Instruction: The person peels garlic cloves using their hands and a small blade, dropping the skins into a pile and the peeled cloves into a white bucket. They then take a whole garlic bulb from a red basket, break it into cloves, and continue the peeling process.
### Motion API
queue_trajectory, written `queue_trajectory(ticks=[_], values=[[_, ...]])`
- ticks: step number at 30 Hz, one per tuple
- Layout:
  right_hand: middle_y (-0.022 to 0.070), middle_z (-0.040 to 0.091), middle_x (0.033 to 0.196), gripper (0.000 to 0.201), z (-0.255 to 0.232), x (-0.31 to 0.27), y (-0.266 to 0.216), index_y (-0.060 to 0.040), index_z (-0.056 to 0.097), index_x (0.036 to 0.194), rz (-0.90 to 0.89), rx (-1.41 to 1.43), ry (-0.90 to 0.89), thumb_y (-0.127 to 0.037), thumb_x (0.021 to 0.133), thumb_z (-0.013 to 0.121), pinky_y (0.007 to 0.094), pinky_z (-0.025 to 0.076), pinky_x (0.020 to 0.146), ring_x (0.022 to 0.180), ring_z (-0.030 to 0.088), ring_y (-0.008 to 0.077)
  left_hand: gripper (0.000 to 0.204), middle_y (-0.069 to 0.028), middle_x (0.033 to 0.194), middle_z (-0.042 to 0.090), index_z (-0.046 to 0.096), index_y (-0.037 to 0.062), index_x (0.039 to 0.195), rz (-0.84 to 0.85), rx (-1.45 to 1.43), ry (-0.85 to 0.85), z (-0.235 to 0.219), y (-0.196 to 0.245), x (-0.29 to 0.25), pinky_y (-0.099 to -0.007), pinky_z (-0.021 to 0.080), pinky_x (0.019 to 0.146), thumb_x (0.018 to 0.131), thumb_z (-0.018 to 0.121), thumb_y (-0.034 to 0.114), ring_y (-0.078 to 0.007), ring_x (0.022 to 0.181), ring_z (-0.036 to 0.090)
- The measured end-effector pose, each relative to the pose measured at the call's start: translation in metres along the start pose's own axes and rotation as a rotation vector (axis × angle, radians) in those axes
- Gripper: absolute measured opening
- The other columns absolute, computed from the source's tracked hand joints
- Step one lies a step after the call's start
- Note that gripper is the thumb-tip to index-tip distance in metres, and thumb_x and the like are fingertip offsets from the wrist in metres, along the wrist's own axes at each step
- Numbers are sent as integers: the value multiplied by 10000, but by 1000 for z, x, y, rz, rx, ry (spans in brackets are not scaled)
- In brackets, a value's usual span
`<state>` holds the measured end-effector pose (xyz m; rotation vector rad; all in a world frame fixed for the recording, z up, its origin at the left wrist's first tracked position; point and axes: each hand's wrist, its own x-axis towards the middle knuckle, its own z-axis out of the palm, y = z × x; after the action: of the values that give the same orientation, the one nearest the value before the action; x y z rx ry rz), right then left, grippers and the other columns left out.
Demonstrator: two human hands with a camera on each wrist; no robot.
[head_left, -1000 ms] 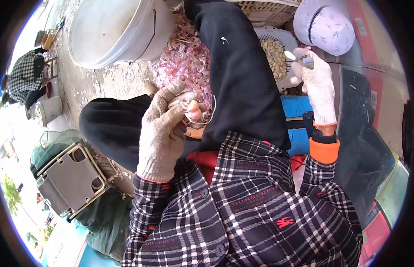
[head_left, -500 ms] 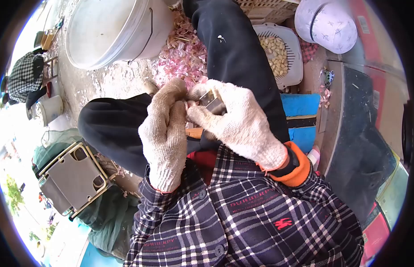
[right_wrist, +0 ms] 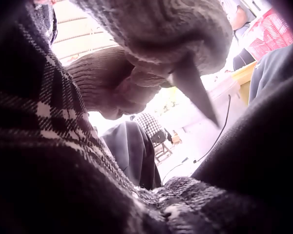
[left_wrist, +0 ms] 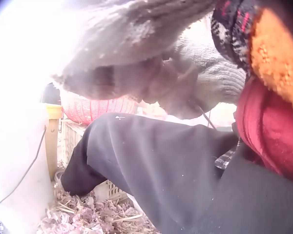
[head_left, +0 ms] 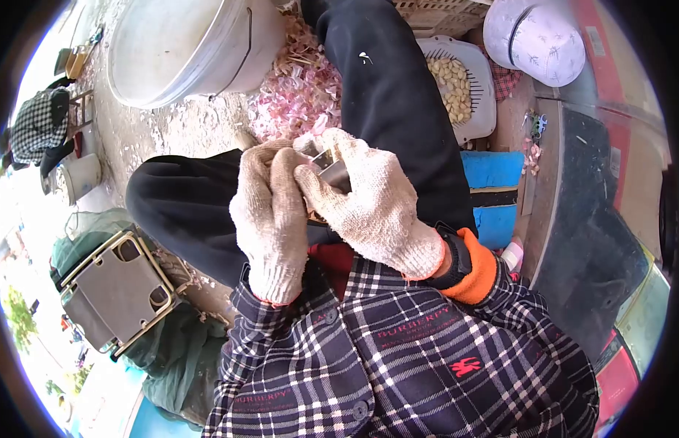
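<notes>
Both hands wear off-white knit gloves and meet over the lap. My right hand (head_left: 379, 201) grips a small knife, whose metal blade (head_left: 333, 172) shows between thumb and fingers in the head view. Seen from the right wrist, the pointed blade (right_wrist: 193, 90) sticks out below the glove. My left hand (head_left: 268, 212) has its fingers curled around garlic cloves, now mostly hidden by both gloves, right at the right fingertips. Peeled garlic cloves (head_left: 450, 87) lie in a white slotted basket (head_left: 485, 106) beyond the right knee.
A pile of pink-white garlic skins (head_left: 299, 87) lies between the legs, beside a large white bucket (head_left: 241, 55) with a wire handle. A plastic crate (head_left: 441, 16) and a pale patterned hat (head_left: 536, 44) stand at the far right. A folding chair (head_left: 120, 292) is at left.
My right hand has come from over the basket, where it held a peeled clove, to meet the left hand. The cloves seen earlier in the left hand are now covered.
</notes>
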<state>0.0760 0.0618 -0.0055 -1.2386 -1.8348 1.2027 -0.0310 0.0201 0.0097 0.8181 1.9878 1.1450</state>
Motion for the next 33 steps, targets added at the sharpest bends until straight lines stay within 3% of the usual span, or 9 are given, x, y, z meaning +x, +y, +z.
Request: queue_trajectory(ticks=[10,12,14,18,26,28,29,32,33], values=[[45,685,795,194,1,-3,0,-10,647,1015,266,454,-53,-136,877,698,252,506,552,609,639,89,179,12,769,597,639,9,997,-86,-251,28,1,-12,-6,-192,420,606,995,550,164,-39,669,509],[101,683,687,141,-1,-2,0,-21,664,945,253,520,6,-142,873,677,265,502,506,587,683,154,186,9,769,594,640,15,1000,-95,-355,17,-1,-14,-6,-202,418,582,985,566,185,-54,646,509],[62,681,711,128,-13,7,1,-43,676,945,597,968,-251,-149,874,693,218,449,440,539,640,110,158,4,774,608,616,44,973,-303,-674,-30,-4,1,-3,-201,453,547,986,573,196,-54,692,576],[74,678,792,219,-19,12,9,24,646,1062,548,1179,-412,-116,898,681,178,379,393,523,593,73,242,-15,817,616,615,25,1019,-312,-769,-169,-17,-4,-1,-224,517,565,969,583,260,-78,685,603],[58,664,629,192,-31,20,4,8,681,965,514,825,-506,-145,857,727,181,387,402,447,535,49,292,-56,877,636,584,12,1078,-398,-954,-272,-20,-23,2,-246,529,560,963,568,280,-118,672,623],[62,667,636,170,-29,17,8,-10,679,972,468,913,-484,-135,862,713,184,376,401,448,525,41,292,-85,916,639,565,16,1089,-451,-1458,-663,-26,-45,11,-268,550,575,969,555,282,-148,737,641],[55,670,644,134,-30,17,3,-23,676,979,424,832,-484,-119,885,674,187,381,406,456,529,38,279,-100,913,643,559,28,1067,-520,-1248,-296,-14,-18,3,-266,537,524,971,551,290,-158,694,636],[42,673,661,130,-28,15,-7,-25,668,992,425,760,-362,-121,904,657,187,393,422,491,551,36,286,-109,882,649,567,23,1058,-468,-1011,-178,-8,-9,0,-280,555,558,977,545,296,-174,710,649],[35,675,675,139,-28,15,-7,-32,661,1016,413,669,-365,-121,909,657,193,414,453,535,576,37,302,-107,859,654,583,13,1073,-508,-1189,-574,-27,-23,13,-288,571,598,975,563,298,-183,745,668]])
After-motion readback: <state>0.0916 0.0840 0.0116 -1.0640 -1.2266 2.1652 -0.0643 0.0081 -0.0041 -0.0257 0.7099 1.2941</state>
